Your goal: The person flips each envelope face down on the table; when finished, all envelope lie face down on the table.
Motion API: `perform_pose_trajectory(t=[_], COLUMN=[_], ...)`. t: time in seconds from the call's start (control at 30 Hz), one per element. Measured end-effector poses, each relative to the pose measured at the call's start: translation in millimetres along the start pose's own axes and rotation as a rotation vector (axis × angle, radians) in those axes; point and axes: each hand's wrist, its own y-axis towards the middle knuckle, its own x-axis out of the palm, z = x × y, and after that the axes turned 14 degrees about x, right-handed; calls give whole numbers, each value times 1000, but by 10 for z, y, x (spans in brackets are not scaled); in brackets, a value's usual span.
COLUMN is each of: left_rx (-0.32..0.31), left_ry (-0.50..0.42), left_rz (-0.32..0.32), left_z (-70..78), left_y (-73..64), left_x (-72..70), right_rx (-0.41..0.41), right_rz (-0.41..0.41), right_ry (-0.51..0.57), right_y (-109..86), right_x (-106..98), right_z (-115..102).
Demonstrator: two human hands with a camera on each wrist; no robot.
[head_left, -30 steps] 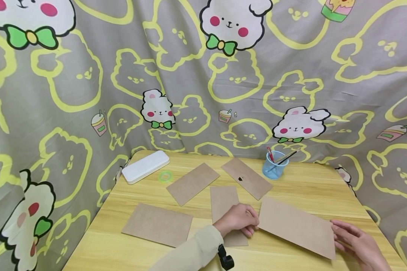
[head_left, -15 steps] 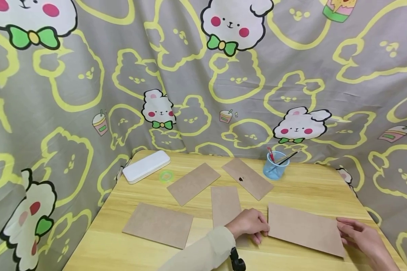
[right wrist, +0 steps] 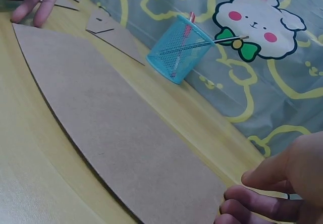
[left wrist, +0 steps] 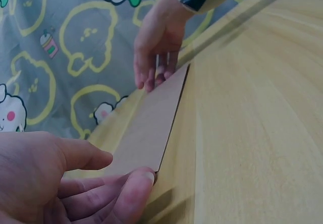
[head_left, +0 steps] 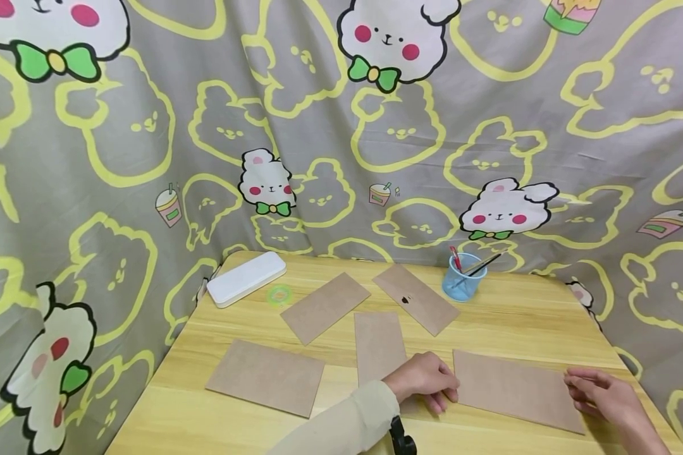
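A flat brown rectangular board (head_left: 515, 392) lies on the table's right front part, between both hands. My left hand (head_left: 427, 379) is at its left short edge, fingertips right at the corner. In the left wrist view that hand's (left wrist: 86, 183) thumb stands apart from the fingers, with no pinch on the board. At the opposite short edge is my right hand (head_left: 600, 395), fingers loosely bent beside the board. The right wrist view shows the right hand's thumb (right wrist: 267, 173) lifted away from the board's (right wrist: 116, 123) surface, fingertips close to its end.
Several similar brown boards lie around: one at left (head_left: 264, 377), one under the left forearm (head_left: 378, 344), and two behind (head_left: 326, 308), the right one with a dark mark (head_left: 427, 309). A white case (head_left: 246, 279), green tape roll (head_left: 279, 295) and blue mesh pen cup (head_left: 462, 281) stand at the back.
The board, earlier held tilted by both hands, has come down flat on the table and slightly right. Both hands have shifted right with it, and their hold has loosened.
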Motion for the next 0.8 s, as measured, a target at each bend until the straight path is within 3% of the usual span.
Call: perform_pose_trajectory(t=[0.2,0.33,0.53,0.63,0.8], left_rx=[4,35,106,124,164], left_ry=[-23,-19,1,1,7], left_rz=[-20,-21,24,45,78], left_z=[-14,-34,-37,-43,-86], left_y=[-8,0,43,82,204], left_x=[-32,-105,-284,-397,-639], right_rx=[-32,-73,-154,-183,-205], right_rz=[43,131,251,271,174], right_ry=[-66,-171,-277,-250,-35], right_y=[-12,0,5,4,11], right_x=[23,43,83,152,354], right_z=[-21,-31,-89,-170,-328])
